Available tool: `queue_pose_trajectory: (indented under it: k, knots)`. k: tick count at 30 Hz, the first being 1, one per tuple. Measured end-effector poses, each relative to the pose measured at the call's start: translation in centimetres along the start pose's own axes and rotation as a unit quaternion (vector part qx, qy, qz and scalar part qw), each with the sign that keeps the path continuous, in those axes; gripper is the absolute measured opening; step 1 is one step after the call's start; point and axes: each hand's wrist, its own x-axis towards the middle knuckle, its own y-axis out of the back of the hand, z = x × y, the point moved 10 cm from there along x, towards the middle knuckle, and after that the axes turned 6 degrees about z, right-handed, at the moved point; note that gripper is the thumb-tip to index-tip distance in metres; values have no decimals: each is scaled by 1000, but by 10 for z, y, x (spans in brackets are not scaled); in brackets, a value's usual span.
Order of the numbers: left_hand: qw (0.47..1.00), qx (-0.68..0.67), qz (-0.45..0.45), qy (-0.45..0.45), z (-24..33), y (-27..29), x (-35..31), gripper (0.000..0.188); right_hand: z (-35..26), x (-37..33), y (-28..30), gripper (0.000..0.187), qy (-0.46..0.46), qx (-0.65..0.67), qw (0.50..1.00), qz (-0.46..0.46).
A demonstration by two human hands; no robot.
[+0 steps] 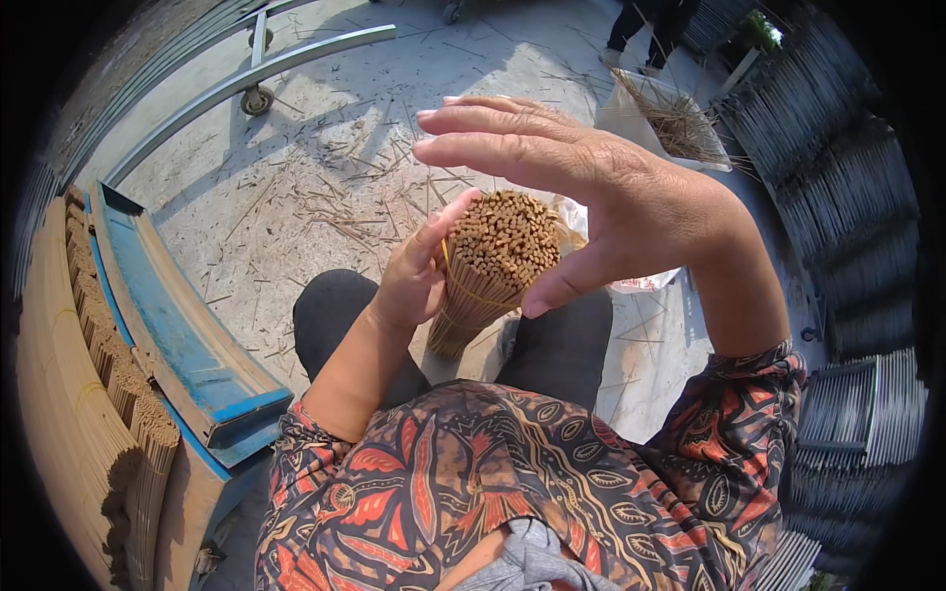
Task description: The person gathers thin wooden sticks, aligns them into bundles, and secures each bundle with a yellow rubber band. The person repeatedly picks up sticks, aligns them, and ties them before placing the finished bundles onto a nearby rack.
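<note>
A thick round bundle of thin brown incense sticks (505,241) stands between my knees, its cut ends facing up. Yellow bands circle its side. My left hand (419,271) grips the bundle from the left, with the fingers partly hidden behind it. Above and to the right of the bundle, my right hand (562,177) is open, its fingers stretched out to the left. The right thumb comes close to the bundle's right edge; whether it touches cannot be told.
More banded stick bundles (74,364) lie at the left beside a blue metal trough (192,315). Broken sticks litter the concrete floor (325,197). A white bin (665,118) of loose sticks stands far right, near another person's legs (650,30). Stacked racks (838,197) line the right.
</note>
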Motion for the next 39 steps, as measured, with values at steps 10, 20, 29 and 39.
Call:
queue_pose_trajectory:
  k: [10,20,29,39]
  knots:
    - [974,-209,1,87,-21,1,7,49,53,-88,-41,128,-205,230,934,181]
    - [954,-224,187,61,-31,40,-5,64,65,-102,-48,131,-140,301,901,279]
    - [922,384,31,-27,-12,-6,-9,77,80,-107,-103,125,-147,422,796,408]
    - [914,405,-18,4,-70,10,-25,49,98,-131,-148,122,-163,417,793,413]
